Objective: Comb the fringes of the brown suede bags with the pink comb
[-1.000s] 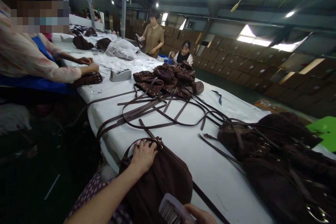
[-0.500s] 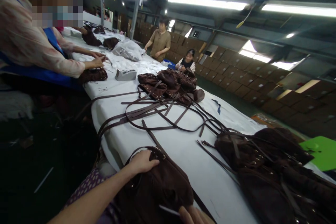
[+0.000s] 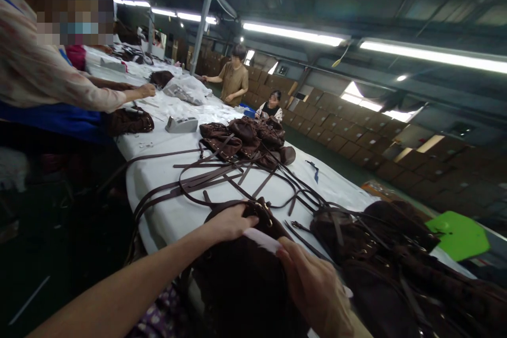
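Note:
A dark brown drawstring bag (image 3: 245,280) with metal eyelets lies in front of me at the table's near edge. My left hand (image 3: 229,222) grips its upper rim near the eyelets, fingers closed over the edge. Closed around a thin white strip (image 3: 263,240), my right hand (image 3: 317,288) is at the bag's right side. One end of the strip points toward my left fingertips, against the rim; its material I cannot make out. The bag's lower part is dark and partly hidden by my forearm.
More brown bags (image 3: 245,140) are piled mid-table, their long straps (image 3: 237,182) trailing across the white table cover (image 3: 158,222). Another heap of bags (image 3: 396,259) lies at right, beside a green panel (image 3: 459,235). A grey tape dispenser (image 3: 181,124) stands near a co-worker's hand (image 3: 146,91).
My right hand has moved up along the bag, bringing the white strip to the rim near my left hand. The bag appears raised and turned. The view has shifted slightly.

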Motion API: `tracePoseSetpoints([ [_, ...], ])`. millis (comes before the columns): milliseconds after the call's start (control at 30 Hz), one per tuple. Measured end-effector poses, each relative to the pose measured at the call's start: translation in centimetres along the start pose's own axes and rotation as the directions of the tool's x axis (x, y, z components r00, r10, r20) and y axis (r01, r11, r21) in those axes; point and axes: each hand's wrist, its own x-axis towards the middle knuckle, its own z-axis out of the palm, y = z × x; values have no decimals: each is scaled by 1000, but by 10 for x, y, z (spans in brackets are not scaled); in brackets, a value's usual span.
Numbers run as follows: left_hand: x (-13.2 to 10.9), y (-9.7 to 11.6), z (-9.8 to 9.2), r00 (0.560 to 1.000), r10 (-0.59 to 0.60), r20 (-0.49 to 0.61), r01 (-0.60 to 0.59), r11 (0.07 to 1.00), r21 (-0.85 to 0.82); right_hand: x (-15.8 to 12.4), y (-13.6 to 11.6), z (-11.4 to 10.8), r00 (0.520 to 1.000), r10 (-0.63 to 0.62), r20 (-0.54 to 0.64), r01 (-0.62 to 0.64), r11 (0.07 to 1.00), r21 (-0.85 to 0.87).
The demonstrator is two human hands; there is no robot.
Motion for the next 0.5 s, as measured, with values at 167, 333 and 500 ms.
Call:
tracePoseSetpoints([
  [167, 0, -3, -9, 991, -132, -30, 123, 972, -198, -1, -15, 27, 994, -35, 102, 39, 999, -32],
  [333, 0, -5, -4, 991, -115, -66, 103, 982, -158, -8, -20, 42, 997, 61, -52, -58, 996, 67],
  [500, 11, -10, -10, 979, -91, -184, 75, 993, -92, -48, -22, 60, 898, 158, 411, -175, 985, 5],
])
